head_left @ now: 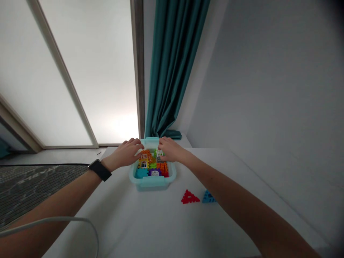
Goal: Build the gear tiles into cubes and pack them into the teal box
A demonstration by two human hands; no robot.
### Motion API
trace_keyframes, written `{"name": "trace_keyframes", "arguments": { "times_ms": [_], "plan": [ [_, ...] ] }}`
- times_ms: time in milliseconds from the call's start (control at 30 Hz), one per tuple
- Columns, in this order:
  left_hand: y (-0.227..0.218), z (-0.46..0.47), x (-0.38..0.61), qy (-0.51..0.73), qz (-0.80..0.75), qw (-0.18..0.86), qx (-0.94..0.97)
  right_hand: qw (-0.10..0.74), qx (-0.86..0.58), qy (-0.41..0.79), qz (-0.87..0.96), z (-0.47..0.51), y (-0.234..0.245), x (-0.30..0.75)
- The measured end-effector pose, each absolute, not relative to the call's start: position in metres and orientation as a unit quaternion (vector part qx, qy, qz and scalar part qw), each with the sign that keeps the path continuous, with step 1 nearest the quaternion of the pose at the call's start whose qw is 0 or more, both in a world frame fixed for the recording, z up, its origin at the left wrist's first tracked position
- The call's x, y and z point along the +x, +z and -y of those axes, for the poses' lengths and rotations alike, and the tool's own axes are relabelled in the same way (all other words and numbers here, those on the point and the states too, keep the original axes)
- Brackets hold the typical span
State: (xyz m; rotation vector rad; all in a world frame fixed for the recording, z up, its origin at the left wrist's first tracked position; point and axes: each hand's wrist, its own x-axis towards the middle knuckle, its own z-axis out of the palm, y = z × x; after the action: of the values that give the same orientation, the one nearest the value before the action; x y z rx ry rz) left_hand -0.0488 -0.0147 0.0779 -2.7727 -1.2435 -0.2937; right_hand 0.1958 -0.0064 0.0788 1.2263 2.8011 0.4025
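Note:
A pale turquoise plastic bin point(152, 182) stands on the white table, holding interlocking building blocks in several colours. Among them are an orange block with a white window point(145, 156), a yellow one with a white window point(143, 164) and a purple one with a white arch point(154, 172). My left hand point(128, 152) reaches over the bin's left side, fingers apart, tips near the orange block. Over the far right side, my right hand point(172, 149) has its thumb by a grey block point(159, 158); its fingers are spread from the thumb. Neither hand visibly lifts anything.
A red triangular block point(190, 197) and a blue one point(208, 197), partly behind my right forearm, lie on the table point(150, 222). A white cable point(53, 219) crosses at lower left. Behind are a teal curtain point(172, 71), frosted panels point(91, 53) and a grey wall point(268, 79).

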Motion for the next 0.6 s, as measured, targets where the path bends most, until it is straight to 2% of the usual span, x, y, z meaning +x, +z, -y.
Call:
{"name": "trace_keyframes", "arguments": {
  "times_ms": [233,600],
  "plan": [
    [0.055,0.016,-0.057,-0.148,0.397,0.013,-0.905,0.096,0.398,0.147,-0.9,-0.026,0.064,0.162],
    [0.052,0.014,-0.059,-0.161,0.392,0.0,-0.906,0.058,0.399,0.143,-0.904,-0.041,0.056,0.157]
  ]
}}
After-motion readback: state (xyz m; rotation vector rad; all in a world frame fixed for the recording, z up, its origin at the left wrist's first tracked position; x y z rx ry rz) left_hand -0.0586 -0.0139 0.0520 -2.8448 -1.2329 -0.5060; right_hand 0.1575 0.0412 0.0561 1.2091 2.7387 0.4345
